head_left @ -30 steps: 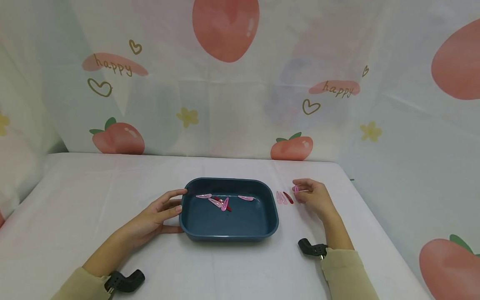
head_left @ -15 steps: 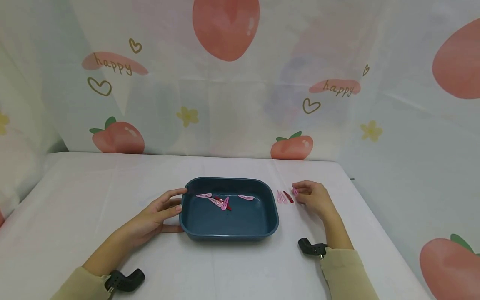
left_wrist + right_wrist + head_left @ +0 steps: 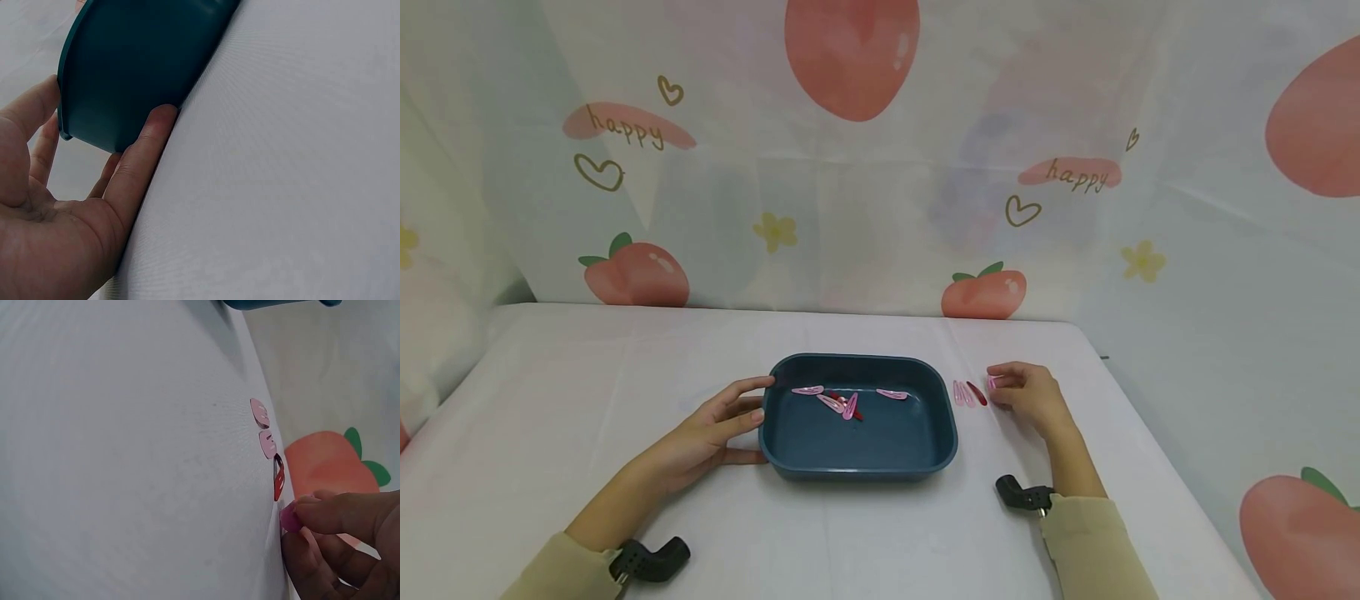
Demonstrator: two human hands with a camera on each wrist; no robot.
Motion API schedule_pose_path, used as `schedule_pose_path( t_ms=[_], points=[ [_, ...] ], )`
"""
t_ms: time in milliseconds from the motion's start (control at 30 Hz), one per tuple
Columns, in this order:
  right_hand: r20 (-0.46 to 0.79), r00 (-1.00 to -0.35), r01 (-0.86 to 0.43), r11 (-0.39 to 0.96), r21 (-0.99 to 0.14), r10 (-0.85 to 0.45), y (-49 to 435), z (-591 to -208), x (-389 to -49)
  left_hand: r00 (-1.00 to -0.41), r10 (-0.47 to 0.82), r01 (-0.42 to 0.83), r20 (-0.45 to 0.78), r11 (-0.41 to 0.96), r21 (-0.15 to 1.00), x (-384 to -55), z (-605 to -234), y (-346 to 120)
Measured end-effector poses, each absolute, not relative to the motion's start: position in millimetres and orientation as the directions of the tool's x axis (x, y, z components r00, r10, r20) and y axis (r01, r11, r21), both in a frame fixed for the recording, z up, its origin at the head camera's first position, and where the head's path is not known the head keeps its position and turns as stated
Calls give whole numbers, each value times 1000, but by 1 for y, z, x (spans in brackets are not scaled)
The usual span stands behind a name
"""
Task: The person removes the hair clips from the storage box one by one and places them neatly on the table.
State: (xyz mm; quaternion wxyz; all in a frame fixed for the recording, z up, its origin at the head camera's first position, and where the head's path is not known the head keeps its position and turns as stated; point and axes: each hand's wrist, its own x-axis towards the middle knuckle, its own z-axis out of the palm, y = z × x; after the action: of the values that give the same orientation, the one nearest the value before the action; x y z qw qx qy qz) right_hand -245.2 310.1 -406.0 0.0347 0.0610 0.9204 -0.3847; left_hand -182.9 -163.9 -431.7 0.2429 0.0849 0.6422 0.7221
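Note:
In the head view, my left hand (image 3: 711, 432) touches the left side of a dark blue rectangular tub (image 3: 857, 452) with outstretched fingers. The left wrist view shows its fingers against the tub's rim and wall. To the right of the tub, my right hand (image 3: 1032, 395) pinches a pink snap hair clip (image 3: 290, 518) between thumb and fingers, low at the white cloth. Just left of that hand a red hair clip (image 3: 977, 393) lies beside two pink hair clips (image 3: 958, 393) in a row. Inside the tub lie several pink hair clips (image 3: 892, 395) and a red one (image 3: 858, 416).
A white cloth (image 3: 700, 525) covers the table, whose right edge (image 3: 1150, 433) runs past the right hand. Behind it hangs a curtain (image 3: 865, 208) printed with peaches. Each wrist wears a black camera mount (image 3: 651, 560).
The pink hair clip in my right hand has come down slightly toward the cloth and is more covered by the fingers. My left hand and the tub stay put.

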Motion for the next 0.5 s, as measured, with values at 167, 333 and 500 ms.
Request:
schedule_pose_path(
  t_ms=[167,333,500],
  points=[
    [-117,-990,135,696,-705,74,309,-405,-245,-868,458,-242,-190,-57,969,-183,-432,-164],
    [-100,-992,123,708,-695,74,309,-402,-243,-869,457,-241,-189,-57,969,-183,-432,-164],
    [-67,-996,88,693,-715,57,307,-397,-243,-872,450,-235,-190,-47,971,-184,-432,-163]
  ],
)
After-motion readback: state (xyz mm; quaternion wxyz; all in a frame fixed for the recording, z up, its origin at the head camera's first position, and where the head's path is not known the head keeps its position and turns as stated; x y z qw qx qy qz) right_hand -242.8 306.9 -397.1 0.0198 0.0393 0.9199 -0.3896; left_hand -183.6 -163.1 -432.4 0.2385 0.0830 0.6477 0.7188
